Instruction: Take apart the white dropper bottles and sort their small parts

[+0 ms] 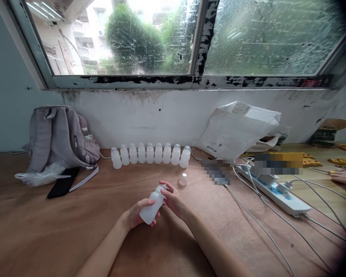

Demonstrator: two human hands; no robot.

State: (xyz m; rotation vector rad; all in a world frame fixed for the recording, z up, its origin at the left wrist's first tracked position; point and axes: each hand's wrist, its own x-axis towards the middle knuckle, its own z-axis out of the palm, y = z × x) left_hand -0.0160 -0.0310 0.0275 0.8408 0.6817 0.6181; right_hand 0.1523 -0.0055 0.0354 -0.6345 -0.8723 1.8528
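My left hand (pixel 135 216) is wrapped round the body of a small translucent white plastic bottle (pixel 152 206), held tilted just above the wooden table (pixel 46 227). The fingers of my right hand (pixel 173 200) are pinched on the bottle's neck and top. A small clear round cap (pixel 182 182) lies on the table just beyond my right hand, with a tiny white disc (pixel 184 175) behind it. A row of several matching bottles (pixel 150 154) stands against the white wall further back.
A grey backpack (pixel 60 138), a crumpled clear bag (pixel 40 177) and a black phone (pixel 63 184) lie at the left. A white plastic bag (pixel 236 130), a power strip (pixel 276 190) with cables and another person's hand (pixel 344 177) are on the right.
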